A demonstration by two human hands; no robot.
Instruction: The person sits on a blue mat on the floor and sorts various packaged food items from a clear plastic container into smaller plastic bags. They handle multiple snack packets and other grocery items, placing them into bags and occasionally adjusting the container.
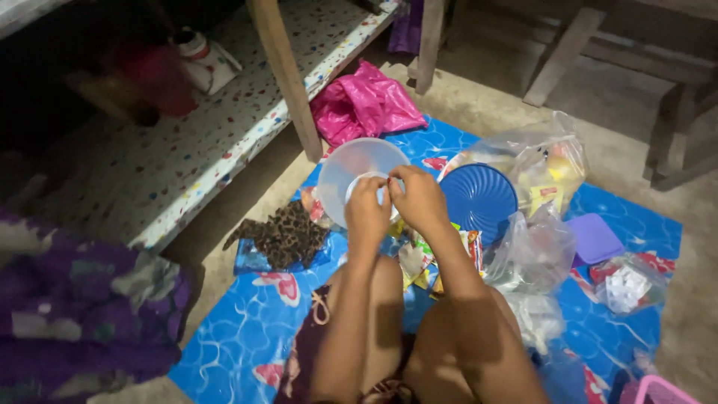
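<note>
Both hands meet just above the knees, left hand point(366, 206) and right hand point(417, 196) pinching a small packet point(383, 187) between fingertips, apparently to tear it over the clear bowl point(351, 161). Blue lid point(479, 198) and plastic bags point(535, 161) lie beyond on the mat point(232, 329).

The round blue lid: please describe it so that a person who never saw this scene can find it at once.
Start at the blue patterned mat spread on the floor. Just right of the person's right hand lies the round blue lid, against a clear plastic bag. It is dark blue with ribs fanning out from its centre, unlike the plain translucent bowl left of the hands.
</note>
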